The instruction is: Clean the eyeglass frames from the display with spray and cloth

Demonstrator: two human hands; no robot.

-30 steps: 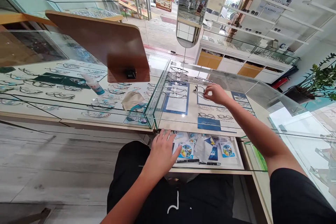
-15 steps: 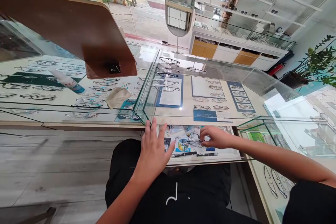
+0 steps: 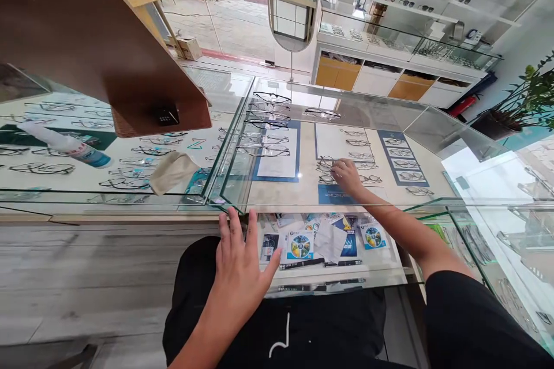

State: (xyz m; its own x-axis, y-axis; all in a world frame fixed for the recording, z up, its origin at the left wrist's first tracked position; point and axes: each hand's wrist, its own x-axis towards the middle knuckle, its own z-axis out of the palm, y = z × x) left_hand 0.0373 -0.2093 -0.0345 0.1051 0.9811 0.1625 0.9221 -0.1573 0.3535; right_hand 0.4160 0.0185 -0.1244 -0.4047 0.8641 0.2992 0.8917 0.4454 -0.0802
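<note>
My right hand [image 3: 347,176] is pinched on a pair of eyeglasses [image 3: 325,164] above the glass counter, in front of the blue card [image 3: 331,195]. Its frame overlaps other glasses lying inside the case, so where it touches the glass is hard to tell. My left hand [image 3: 242,271] has its fingers spread at the counter's front edge, near the corner of the case, and holds nothing. Several pairs of glasses [image 3: 267,124] stand in a column on the glass top, and another pair [image 3: 322,113] sits to their right.
Below the counter's front edge, a compartment holds leaflets [image 3: 331,242], round colour-wheel cards [image 3: 300,245] and black pens [image 3: 302,264]. On the left counter are a spray bottle [image 3: 69,145], a cream cloth [image 3: 173,173] and a brown-backed mirror or board [image 3: 108,52]. A potted plant [image 3: 502,121] stands right.
My right hand has moved up and forward with the eyeglasses, from over the leaflets to the counter top. My left hand has stayed spread near the edge. The view has shifted a little.
</note>
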